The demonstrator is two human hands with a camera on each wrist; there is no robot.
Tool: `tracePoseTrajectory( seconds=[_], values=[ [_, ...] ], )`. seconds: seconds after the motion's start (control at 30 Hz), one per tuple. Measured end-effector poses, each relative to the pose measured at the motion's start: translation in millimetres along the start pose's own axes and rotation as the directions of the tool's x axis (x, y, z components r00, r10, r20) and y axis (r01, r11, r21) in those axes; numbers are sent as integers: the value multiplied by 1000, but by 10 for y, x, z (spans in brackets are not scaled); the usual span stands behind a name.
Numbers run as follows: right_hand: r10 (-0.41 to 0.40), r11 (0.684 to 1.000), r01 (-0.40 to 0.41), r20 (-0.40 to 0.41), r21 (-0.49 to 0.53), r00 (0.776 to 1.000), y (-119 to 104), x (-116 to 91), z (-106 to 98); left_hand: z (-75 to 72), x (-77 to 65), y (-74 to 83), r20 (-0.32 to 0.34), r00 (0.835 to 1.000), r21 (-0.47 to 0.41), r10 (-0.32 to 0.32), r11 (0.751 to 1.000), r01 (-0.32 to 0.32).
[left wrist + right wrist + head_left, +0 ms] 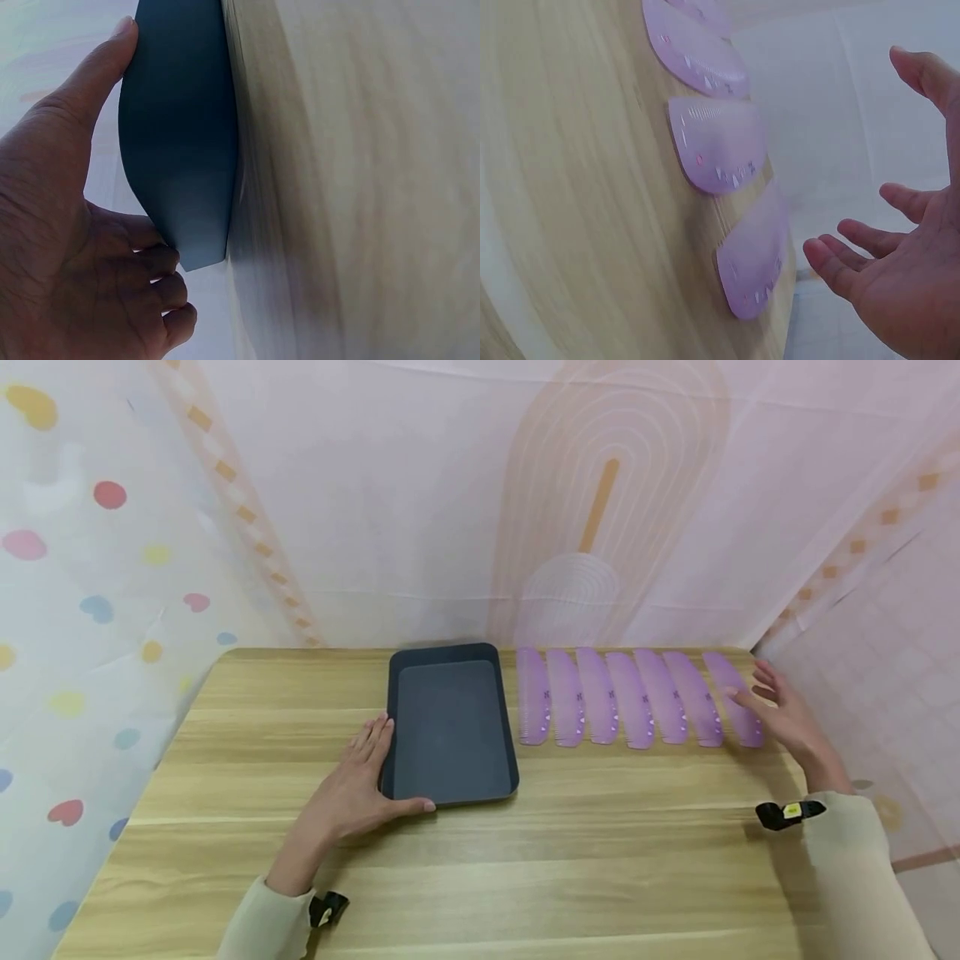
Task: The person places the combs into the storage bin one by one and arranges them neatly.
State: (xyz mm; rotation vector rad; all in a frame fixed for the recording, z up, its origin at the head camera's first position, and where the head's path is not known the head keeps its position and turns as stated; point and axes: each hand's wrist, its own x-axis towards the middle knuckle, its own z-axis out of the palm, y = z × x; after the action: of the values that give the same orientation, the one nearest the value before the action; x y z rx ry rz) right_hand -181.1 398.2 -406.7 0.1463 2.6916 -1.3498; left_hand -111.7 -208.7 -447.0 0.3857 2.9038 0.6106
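A dark grey rectangular tray (453, 731) lies on the table. Against its near left corner rests my left hand (356, 785), fingers along the left side and thumb at the front edge; the left wrist view shows the tray's wall (180, 142) between thumb and fingers. To the tray's right, several translucent purple combs (596, 697) lie side by side in a row. My right hand (783, 714) hovers by the rightmost comb (735, 702), its fingers spread and holding nothing. In the right wrist view that comb (756, 259) lies apart from the hand (907, 262).
The wooden table (600, 860) ends at a patterned cloth backdrop (405, 527) behind the tray and combs. More cloth hangs along the left and right sides. A dark strap piece (791, 814) sits at my right wrist, another (328, 910) at my left.
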Motion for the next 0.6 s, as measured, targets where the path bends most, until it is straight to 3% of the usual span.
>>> tracePoseTrajectory(
  seconds=[0.6],
  values=[
    [38,999,-39,71,17,997,183,181,-250,6,4,-3,-11,1000,-5,6,1000,-6]
  ],
)
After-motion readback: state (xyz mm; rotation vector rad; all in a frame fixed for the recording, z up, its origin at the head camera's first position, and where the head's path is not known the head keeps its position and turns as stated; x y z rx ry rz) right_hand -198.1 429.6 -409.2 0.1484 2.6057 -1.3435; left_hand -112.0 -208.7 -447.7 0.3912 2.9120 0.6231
